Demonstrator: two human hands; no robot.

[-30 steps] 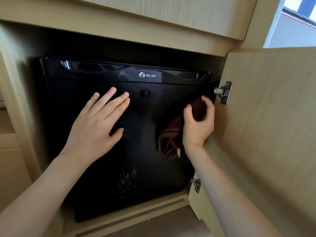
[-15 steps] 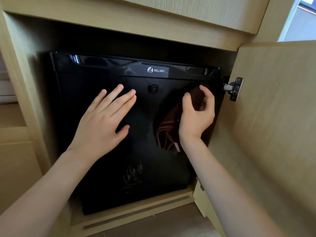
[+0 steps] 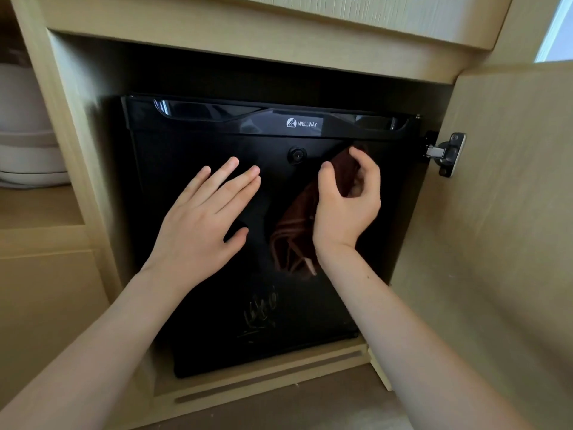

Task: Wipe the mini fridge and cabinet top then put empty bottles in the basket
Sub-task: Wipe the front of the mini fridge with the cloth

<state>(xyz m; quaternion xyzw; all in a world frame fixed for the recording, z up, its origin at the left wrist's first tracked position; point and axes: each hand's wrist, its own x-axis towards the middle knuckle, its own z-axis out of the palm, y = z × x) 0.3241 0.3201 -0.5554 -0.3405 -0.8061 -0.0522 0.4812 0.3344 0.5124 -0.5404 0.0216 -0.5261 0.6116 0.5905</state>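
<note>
R hand (image 3: 347, 209) has slid left w/ the brown cloth (image 3: 294, 231), off the hinge (image 3: 446, 153) side twd the lock (image 3: 296, 154).
It pinches the cloth against the upper door of the mini fridge (image 3: 192, 141), set in the cabinet recess; L hand (image 3: 198, 221) lies flat on the door, fingers straight, holding nothing. Smudges (image 3: 260, 311) low down aren't wiped, so I'd call the fridge partway; cabinet top, bottles, basket not in view, all left.

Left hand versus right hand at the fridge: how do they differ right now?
The left hand lies flat, fingers straight, on the mini fridge door; the right hand is curled. The left hand holds nothing; the right hand pinches a brown cloth. Both reach to the door's upper half.
</note>
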